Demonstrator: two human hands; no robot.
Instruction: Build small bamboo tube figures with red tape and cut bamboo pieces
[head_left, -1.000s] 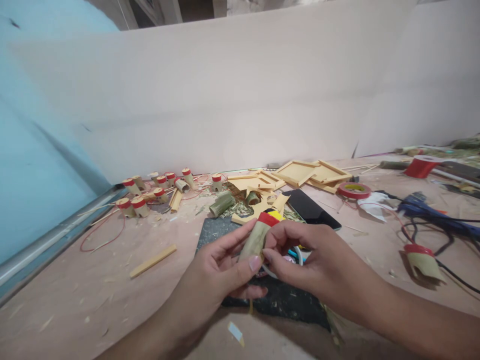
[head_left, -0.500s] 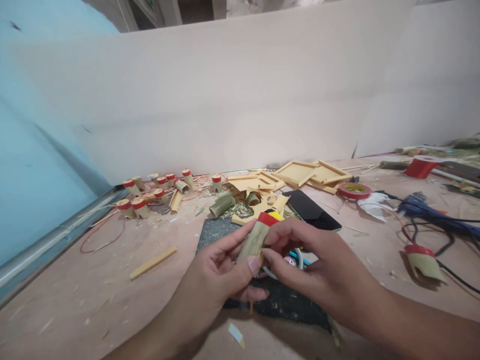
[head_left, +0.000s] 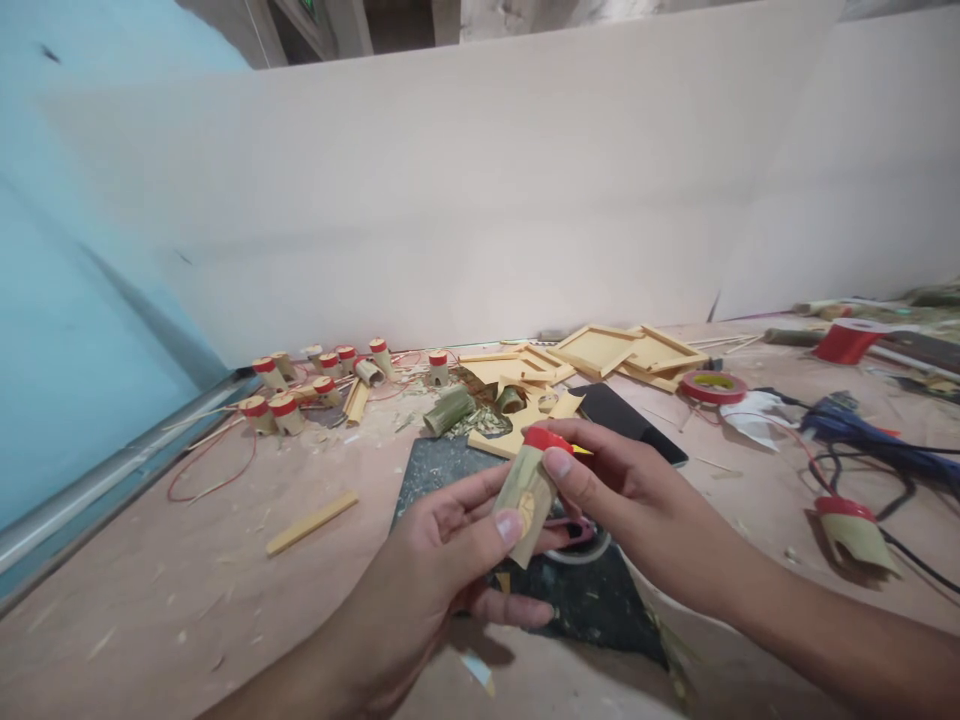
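A bamboo tube (head_left: 525, 487) with a red band round its upper end is held tilted between both hands, over a dark board (head_left: 442, 480). My left hand (head_left: 457, 550) grips its lower part, the thumb beside a small round yellowish piece on the tube's side. My right hand (head_left: 615, 480) holds the red end, thumb in front and fingers behind. A roll of tape (head_left: 589, 552) lies on the board beneath my hands, partly hidden, with a small pink item by it.
Several red-banded tubes (head_left: 285, 412) stand at the left. Wooden frames (head_left: 592, 348), a black phone (head_left: 630, 420) and red tape (head_left: 712, 387) lie behind. Cables (head_left: 892, 480) and another banded tube (head_left: 853, 535) are at the right. A wood strip (head_left: 312, 523) lies left.
The tube has turned so the round yellowish piece faces the camera. My right hand has moved from the tube's side up to its red end. The view has shifted slightly.
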